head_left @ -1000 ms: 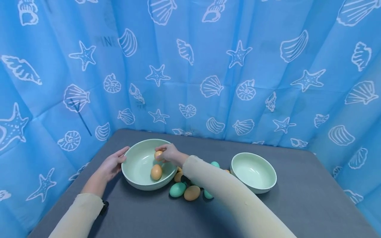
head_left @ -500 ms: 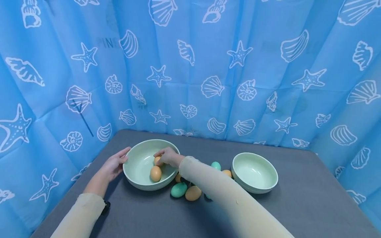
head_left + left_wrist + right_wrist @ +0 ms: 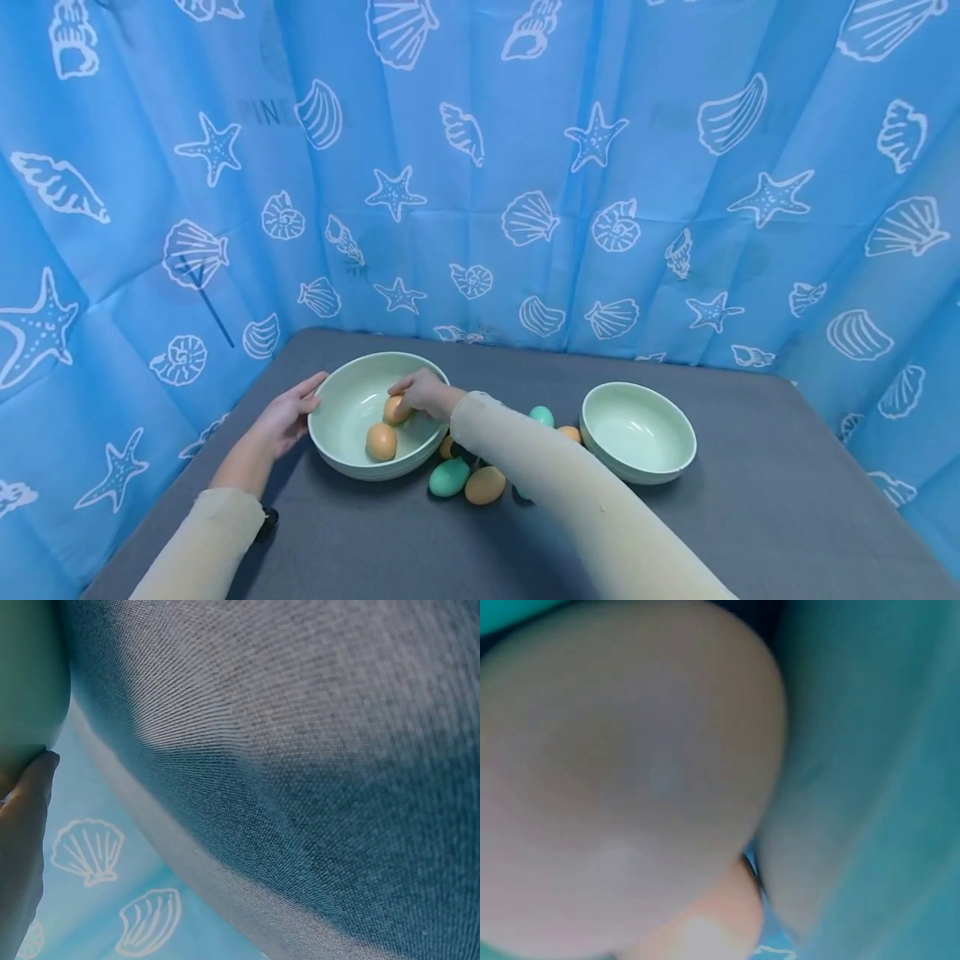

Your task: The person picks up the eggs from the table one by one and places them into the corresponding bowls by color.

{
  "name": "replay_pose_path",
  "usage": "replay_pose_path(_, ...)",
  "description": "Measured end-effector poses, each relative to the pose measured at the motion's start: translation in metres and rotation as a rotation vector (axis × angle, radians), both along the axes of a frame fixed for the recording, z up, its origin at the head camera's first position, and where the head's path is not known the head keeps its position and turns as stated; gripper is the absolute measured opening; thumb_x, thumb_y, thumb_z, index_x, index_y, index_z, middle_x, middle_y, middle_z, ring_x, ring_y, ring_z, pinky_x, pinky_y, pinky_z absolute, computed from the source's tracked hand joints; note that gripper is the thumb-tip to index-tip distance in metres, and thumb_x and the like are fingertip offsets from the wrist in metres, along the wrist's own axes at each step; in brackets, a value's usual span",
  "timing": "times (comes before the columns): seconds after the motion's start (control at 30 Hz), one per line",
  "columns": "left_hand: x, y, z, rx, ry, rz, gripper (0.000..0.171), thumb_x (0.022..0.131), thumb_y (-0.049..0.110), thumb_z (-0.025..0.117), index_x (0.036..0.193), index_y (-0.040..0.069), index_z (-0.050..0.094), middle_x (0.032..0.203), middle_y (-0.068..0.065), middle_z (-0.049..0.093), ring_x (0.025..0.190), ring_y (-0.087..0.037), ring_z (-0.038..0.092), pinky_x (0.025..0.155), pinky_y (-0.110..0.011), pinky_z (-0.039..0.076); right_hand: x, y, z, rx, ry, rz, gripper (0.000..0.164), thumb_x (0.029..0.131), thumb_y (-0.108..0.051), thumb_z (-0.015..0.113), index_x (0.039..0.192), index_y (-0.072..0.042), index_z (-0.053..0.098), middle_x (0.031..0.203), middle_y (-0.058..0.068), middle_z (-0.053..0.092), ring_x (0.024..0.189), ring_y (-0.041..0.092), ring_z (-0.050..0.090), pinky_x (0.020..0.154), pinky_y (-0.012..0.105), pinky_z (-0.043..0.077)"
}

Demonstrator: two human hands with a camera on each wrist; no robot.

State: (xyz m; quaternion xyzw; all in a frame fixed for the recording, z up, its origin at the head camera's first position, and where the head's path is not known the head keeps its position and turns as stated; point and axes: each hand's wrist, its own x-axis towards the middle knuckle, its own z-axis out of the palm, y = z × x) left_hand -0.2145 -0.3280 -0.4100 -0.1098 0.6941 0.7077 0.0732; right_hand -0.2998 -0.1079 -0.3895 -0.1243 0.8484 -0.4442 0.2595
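A large pale green bowl (image 3: 341, 450) stands at the left of the table. My left hand (image 3: 288, 417) holds its left rim, and in the left wrist view fingers (image 3: 30, 787) touch the bowl's outer wall (image 3: 34, 682). Inside the bowl, my right hand (image 3: 426, 393) has its fingers around a brown egg (image 3: 393, 409), low near the bottom. Another brown egg (image 3: 381, 442) lies in the bowl just in front of it. A blurred brown egg (image 3: 630, 772) outside the bowl fills much of the right wrist view.
A smaller pale green bowl (image 3: 637, 429) stands to the right. Between the bowls lie several brown and green eggs, among them a green egg (image 3: 448, 477) and a brown egg (image 3: 485, 486); the right sleeve (image 3: 570, 492) hides some. A blue shell-patterned curtain (image 3: 480, 167) hangs behind the grey-covered table (image 3: 360, 542).
The right hand has lowered the egg it holds toward the bowl's bottom. The other egg in the bowl has shifted slightly left. The left hand stays at the rim.
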Motion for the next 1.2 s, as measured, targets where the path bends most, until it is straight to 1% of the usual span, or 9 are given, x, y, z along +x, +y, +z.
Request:
replay_pose_path(0.03,0.000,0.000,0.000,-0.001,-0.001,-0.001,0.054,0.107,0.009,0.029,0.156,0.010,0.006,0.161,-0.014,0.006,0.146,-0.032,0.013,0.114,-0.047,0.021,0.000,0.000,0.001,0.004,-0.004,-0.007,0.039,0.081,0.004,0.074,0.117,-0.011,0.072,0.127,0.004,0.063,0.078,0.012,0.050,0.074,0.031,0.047)
replay_pose_path(0.1,0.000,0.000,0.000,-0.007,0.002,-0.008,0.054,0.107,0.010,0.029,0.156,0.010,0.005,0.161,-0.014,0.006,0.146,-0.032,0.013,0.114,-0.047,0.022,0.001,0.001,0.005,0.012,-0.013,-0.015,0.039,0.083,0.004,0.072,0.119,-0.012,0.071,0.128,0.005,0.062,0.082,0.012,0.053,0.077,0.032,0.048)
replay_pose_path(0.2,-0.001,-0.001,-0.001,-0.009,0.012,-0.017,0.054,0.107,0.009,0.028,0.156,0.009,0.003,0.161,-0.015,0.003,0.146,-0.033,0.011,0.114,-0.048,0.020,0.002,0.003,0.013,0.001,-0.028,-0.026,0.039,0.085,0.005,0.070,0.120,-0.012,0.071,0.127,0.010,0.062,0.097,0.022,0.060,0.086,0.038,0.050)
replay_pose_path(0.27,0.000,-0.003,-0.001,-0.007,0.020,-0.024,0.055,0.107,0.010,0.027,0.155,0.009,0.002,0.160,-0.016,0.001,0.146,-0.034,0.008,0.115,-0.049,0.018,0.004,0.006,0.018,-0.007,-0.030,-0.026,0.038,0.087,0.004,0.069,0.121,-0.012,0.070,0.126,0.011,0.062,0.115,0.028,0.058,0.095,0.047,0.047)
replay_pose_path(0.3,0.000,-0.003,-0.001,-0.005,0.022,-0.026,0.055,0.107,0.010,0.027,0.155,0.009,0.001,0.160,-0.016,0.001,0.146,-0.034,0.007,0.115,-0.049,0.017,0.005,0.008,0.020,-0.018,-0.032,-0.028,0.038,0.087,0.004,0.069,0.121,-0.011,0.070,0.126,0.011,0.062,0.116,0.030,0.058,0.095,0.048,0.047)
replay_pose_path(0.57,-0.001,-0.005,0.000,-0.025,0.018,-0.039,0.055,0.108,0.011,0.027,0.155,0.009,0.000,0.160,-0.016,-0.001,0.146,-0.035,0.008,0.114,-0.050,0.019,0.015,0.032,0.032,-0.171,-0.079,-0.007,0.039,0.089,0.004,0.066,0.126,-0.009,0.066,0.144,0.014,0.047,0.125,0.033,0.051,0.098,0.046,0.045)
replay_pose_path(0.7,-0.002,-0.004,0.000,-0.018,0.007,-0.031,0.055,0.108,0.012,0.027,0.156,0.010,0.001,0.161,-0.014,0.002,0.146,-0.033,0.010,0.114,-0.048,0.020,0.020,0.045,0.036,-0.229,-0.096,-0.020,0.041,0.089,0.005,0.066,0.127,-0.010,0.066,0.144,0.020,0.046,0.120,0.033,0.055,0.097,0.047,0.046)
replay_pose_path(0.83,-0.001,-0.002,0.000,0.000,-0.006,-0.016,0.055,0.107,0.011,0.028,0.156,0.011,0.002,0.161,-0.014,0.002,0.146,-0.032,0.009,0.115,-0.048,0.017,0.024,0.058,0.039,-0.252,-0.091,-0.023,0.042,0.088,0.003,0.067,0.128,-0.012,0.066,0.142,0.019,0.048,0.114,0.029,0.059,0.094,0.046,0.048)
replay_pose_path(1.2,-0.001,-0.002,-0.001,-0.011,0.000,-0.022,0.055,0.107,0.011,0.028,0.155,0.010,0.001,0.161,-0.015,0.002,0.146,-0.033,0.009,0.115,-0.048,0.017,0.035,0.107,0.055,-0.305,-0.078,-0.072,0.045,0.091,0.001,0.065,0.134,-0.011,0.060,0.143,0.016,0.048,0.123,0.031,0.053,0.099,0.049,0.044)
